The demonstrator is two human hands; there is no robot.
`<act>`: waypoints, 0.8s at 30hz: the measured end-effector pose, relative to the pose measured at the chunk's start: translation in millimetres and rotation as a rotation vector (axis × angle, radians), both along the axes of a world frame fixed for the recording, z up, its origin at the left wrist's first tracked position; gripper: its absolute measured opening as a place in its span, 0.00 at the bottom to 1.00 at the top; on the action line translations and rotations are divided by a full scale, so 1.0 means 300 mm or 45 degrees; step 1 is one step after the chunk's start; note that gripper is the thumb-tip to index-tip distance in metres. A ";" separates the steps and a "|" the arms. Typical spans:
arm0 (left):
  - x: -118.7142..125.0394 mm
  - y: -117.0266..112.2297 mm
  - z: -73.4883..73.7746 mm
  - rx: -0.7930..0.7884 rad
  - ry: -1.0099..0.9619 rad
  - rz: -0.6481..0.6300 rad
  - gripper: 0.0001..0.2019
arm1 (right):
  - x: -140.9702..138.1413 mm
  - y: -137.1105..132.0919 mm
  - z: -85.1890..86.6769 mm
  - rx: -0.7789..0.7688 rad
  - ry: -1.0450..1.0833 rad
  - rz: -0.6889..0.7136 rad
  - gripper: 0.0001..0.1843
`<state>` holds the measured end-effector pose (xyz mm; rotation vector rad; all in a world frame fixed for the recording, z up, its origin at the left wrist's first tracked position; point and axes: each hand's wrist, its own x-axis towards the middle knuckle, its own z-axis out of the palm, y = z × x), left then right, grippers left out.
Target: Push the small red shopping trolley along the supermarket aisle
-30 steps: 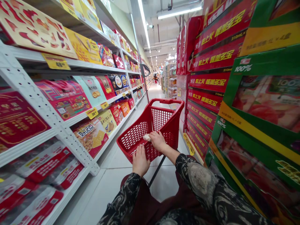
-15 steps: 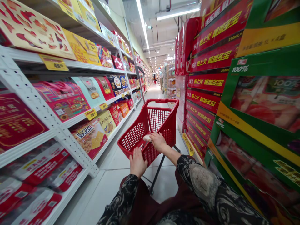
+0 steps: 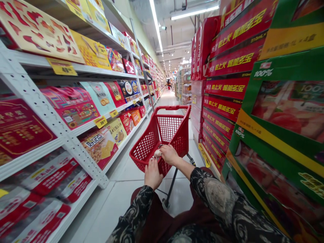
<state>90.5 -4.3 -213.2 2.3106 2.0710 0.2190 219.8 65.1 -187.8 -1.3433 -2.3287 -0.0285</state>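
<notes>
A red plastic shopping cart (image 3: 141,148) with perforated basket walls stands directly in front of me. At its near rim my left hand (image 3: 153,174) lies with its fingers bent over the edge. Beside it, slightly higher and to the right, my right hand (image 3: 169,154) is closed on a small crumpled white wad (image 3: 157,153), whose material I cannot make out. The wad is close to my left fingertips; whether they touch it is unclear. My hands hide part of the near rim and handle area.
White shelves (image 3: 83,125) with boxed snacks and yellow price tags (image 3: 100,122) line the left. Stacked red drink cartons (image 3: 225,87) and green juice boxes (image 3: 268,152) rise close on the right. The tiled aisle (image 3: 170,98) runs ahead, with a person far off.
My right hand and the white wad have moved slightly down and left, closer to my left hand. My left hand has shifted slightly right along the rim, and the cart has turned a little.
</notes>
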 end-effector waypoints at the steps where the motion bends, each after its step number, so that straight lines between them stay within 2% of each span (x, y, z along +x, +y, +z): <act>1: 0.003 0.000 0.000 -0.006 0.003 -0.028 0.39 | 0.016 0.007 0.002 -0.005 0.008 -0.037 0.10; 4: 0.001 0.006 -0.005 0.000 0.005 -0.064 0.38 | 0.069 0.026 0.009 -0.009 0.026 -0.107 0.12; 8: -0.015 0.013 -0.021 0.064 0.036 0.078 0.35 | 0.105 0.032 0.010 -0.017 0.035 -0.147 0.12; 12: -0.012 0.013 -0.029 0.046 0.081 0.056 0.37 | 0.086 0.003 0.000 -0.012 0.048 -0.155 0.10; 18: 0.017 0.023 -0.015 -0.011 0.120 -0.002 0.37 | 0.037 -0.085 -0.030 -0.029 0.100 -0.110 0.11; 24: 0.005 0.031 0.006 -0.044 0.119 -0.012 0.38 | 0.082 -0.094 -0.022 -0.074 0.182 -0.178 0.15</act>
